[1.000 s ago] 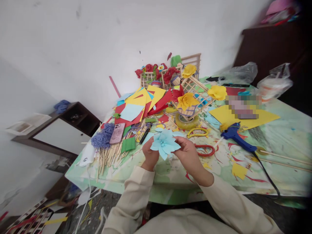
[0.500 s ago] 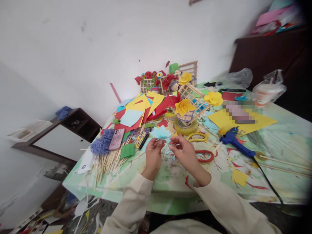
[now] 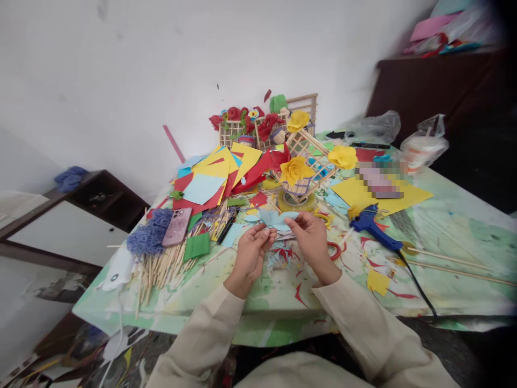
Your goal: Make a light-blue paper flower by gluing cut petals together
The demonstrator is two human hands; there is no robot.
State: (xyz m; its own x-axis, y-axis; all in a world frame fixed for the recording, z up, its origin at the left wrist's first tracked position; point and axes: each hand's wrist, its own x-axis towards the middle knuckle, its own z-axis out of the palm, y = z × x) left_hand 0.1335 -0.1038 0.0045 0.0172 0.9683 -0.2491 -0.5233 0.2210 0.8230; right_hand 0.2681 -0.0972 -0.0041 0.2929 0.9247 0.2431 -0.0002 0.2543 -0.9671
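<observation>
A light blue paper flower cutout (image 3: 270,217) with pointed petals is held above the table's near middle. My left hand (image 3: 252,253) is closed on its lower edge, fingers curled with thumb and fingertips together. On the other side, my right hand (image 3: 313,242) pinches a petal between thumb and fingers. Beneath the hands lie blue and red paper scraps (image 3: 283,254). Red-handled scissors (image 3: 334,251) are partly covered by my right hand. A yellow handle (image 3: 324,219) shows just behind it, beside a roll of tape (image 3: 297,202).
A blue glue gun (image 3: 375,229) with a black cord rests at right. Left are purple yarn (image 3: 151,233), a pink phone (image 3: 176,226) and wooden sticks (image 3: 159,277). Coloured sheets (image 3: 204,187), yellow paper flowers (image 3: 297,171) and stick lattices (image 3: 232,132) stand behind. A bagged cup (image 3: 422,148) sits far right.
My right hand has moved onto a petal and grips it, where it was at the cutout's lower edge. The cutout has tilted and its petals look bent. The camera view has turned slightly right.
</observation>
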